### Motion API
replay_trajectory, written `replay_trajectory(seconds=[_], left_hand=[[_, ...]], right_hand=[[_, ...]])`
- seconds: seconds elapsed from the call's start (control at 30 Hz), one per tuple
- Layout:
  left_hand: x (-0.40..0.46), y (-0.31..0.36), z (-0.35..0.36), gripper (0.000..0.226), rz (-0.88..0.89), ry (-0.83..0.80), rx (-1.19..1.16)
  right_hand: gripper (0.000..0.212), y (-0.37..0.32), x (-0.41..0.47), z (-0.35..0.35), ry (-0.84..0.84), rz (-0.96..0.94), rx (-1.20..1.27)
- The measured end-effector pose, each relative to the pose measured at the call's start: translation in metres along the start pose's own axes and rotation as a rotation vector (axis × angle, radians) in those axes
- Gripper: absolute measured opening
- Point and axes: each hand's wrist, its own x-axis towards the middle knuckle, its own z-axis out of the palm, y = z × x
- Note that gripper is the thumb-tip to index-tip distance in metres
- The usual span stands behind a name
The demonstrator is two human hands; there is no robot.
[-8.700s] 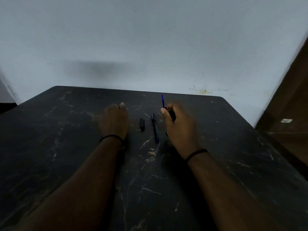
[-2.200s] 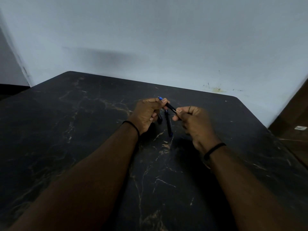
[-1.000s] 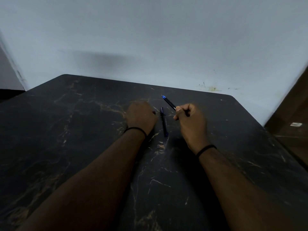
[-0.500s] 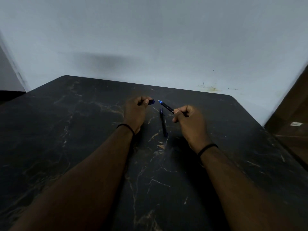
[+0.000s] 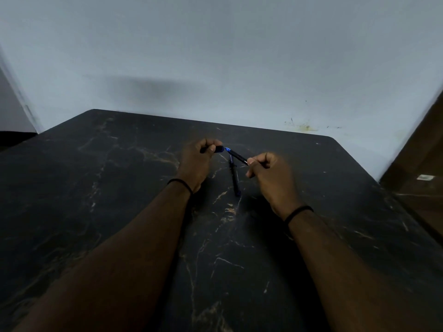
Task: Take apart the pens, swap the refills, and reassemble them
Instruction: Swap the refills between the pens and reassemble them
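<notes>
Left hand [image 5: 196, 161] raised, fingers pinching small dark cap [image 5: 218, 149]. Right hand [image 5: 271, 178] fisted, fingers gripping pen [image 5: 237, 156] angled toward cap. Second pen [image 5: 234, 178] lies on surface [image 5: 119, 188].

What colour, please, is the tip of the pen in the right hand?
Blue, on a black pen; the head view shows it.

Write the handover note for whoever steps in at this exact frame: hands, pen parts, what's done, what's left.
Left hand: shut on a short dark cap, held above the table.
Right hand: shut on a pen, blue tip pointing at the cap, almost meeting it.
Second pen: lying on the table between the hands.
Done: cannot tell whether refills are swapped.
Left: probably join cap and pen, then check the second pen.
</notes>
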Motion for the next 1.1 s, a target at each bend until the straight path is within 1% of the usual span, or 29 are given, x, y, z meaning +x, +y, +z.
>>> replay_trajectory(seconds=[0.1, 0.17, 0.23, 0.33, 0.43, 0.5, 0.63, 0.73, 0.8, 0.87, 0.93, 0.97, 1.03, 1.07, 1.1], left_hand=[[0.004, -0.005, 0.0, 0.029, 0.038, -0.007, 0.034], [0.008, -0.009, 0.0, 0.027, 0.029, -0.008, 0.054], [0.01, -0.013, 0.001, 0.023, 0.057, -0.008, 0.11], [0.012, -0.014, 0.0, 0.017, 0.161, -0.021, 0.294], [0.013, -0.015, -0.002, 0.015, 0.235, -0.072, 0.53], [0.014, -0.015, -0.003, 0.017, 0.24, -0.099, 0.685], [0.013, -0.009, -0.007, 0.017, 0.215, -0.068, 0.971], [0.012, -0.005, -0.009, 0.021, 0.194, -0.038, 1.102], [0.011, -0.004, -0.009, 0.022, 0.197, -0.024, 1.146], [0.011, -0.005, -0.008, 0.023, 0.202, -0.004, 1.141], [0.012, -0.007, -0.006, 0.023, 0.173, 0.014, 1.023], [0.012, -0.009, -0.005, 0.02, 0.143, 0.023, 0.907], [0.013, -0.013, -0.004, 0.006, 0.086, 0.095, 0.593], [0.014, -0.014, -0.004, 0.006, 0.052, 0.139, 0.428], [0.014, -0.015, -0.005, 0.013, 0.019, 0.166, 0.269]], right_hand=[[0.025, 0.0, 0.0, 0.001, 0.011, 0.006, 0.005], [0.024, 0.001, 0.001, 0.001, 0.018, 0.012, -0.004], [0.024, 0.002, 0.002, 0.001, 0.028, 0.013, -0.018], [0.025, 0.002, 0.003, 0.002, 0.047, 0.008, -0.01], [0.027, 0.004, 0.003, 0.003, 0.056, 0.005, -0.007], [0.027, 0.004, 0.002, 0.003, 0.056, 0.0, -0.002], [0.025, 0.003, 0.003, 0.003, 0.059, -0.005, -0.006], [0.023, 0.003, 0.002, 0.003, 0.063, -0.011, -0.017], [0.022, 0.003, 0.001, 0.003, 0.056, -0.01, -0.02], [0.023, 0.003, 0.0, 0.003, 0.054, -0.008, -0.028], [0.022, 0.005, 0.001, 0.003, 0.053, -0.011, -0.032], [0.022, 0.005, 0.001, 0.003, 0.051, -0.011, -0.03], [0.021, 0.006, 0.002, 0.004, 0.046, -0.012, -0.031], [0.022, 0.007, 0.003, 0.005, 0.045, -0.015, -0.034], [0.024, 0.008, 0.003, 0.006, 0.043, -0.021, -0.036]])
